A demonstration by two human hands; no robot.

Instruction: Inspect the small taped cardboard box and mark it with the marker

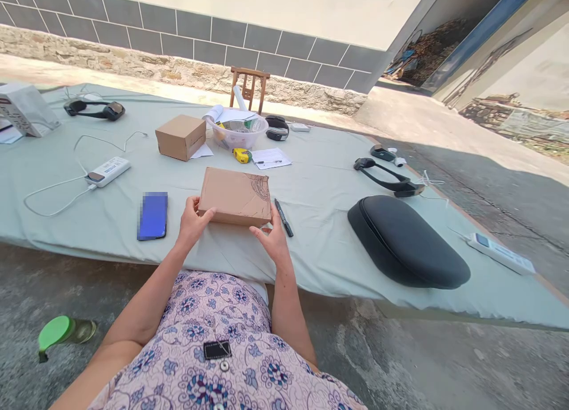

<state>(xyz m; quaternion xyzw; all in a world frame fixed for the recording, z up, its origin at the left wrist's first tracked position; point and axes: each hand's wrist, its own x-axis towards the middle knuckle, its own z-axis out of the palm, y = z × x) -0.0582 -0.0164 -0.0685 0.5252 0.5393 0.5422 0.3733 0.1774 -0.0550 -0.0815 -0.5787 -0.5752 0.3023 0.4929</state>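
Directly before me is a closed brown cardboard box (233,194) with dark curved lines drawn on its far right corner. Around its left end my left hand (194,223) is closed, thumb over the near edge and fingers along the side. At the right end my right hand (273,235) grips the box, fingers on its side and thumb by the near face. A black marker (283,217) lies just right of that hand. To the left of the box rests a phone (152,215) with a blurred blue screen.
Farther back stand another cardboard box (180,137), a plastic basin (237,138) of items and a yellow tape measure (242,155). A black case (406,241) sits at right, near black headsets (389,179). A white power strip (108,171) with cables lies left.
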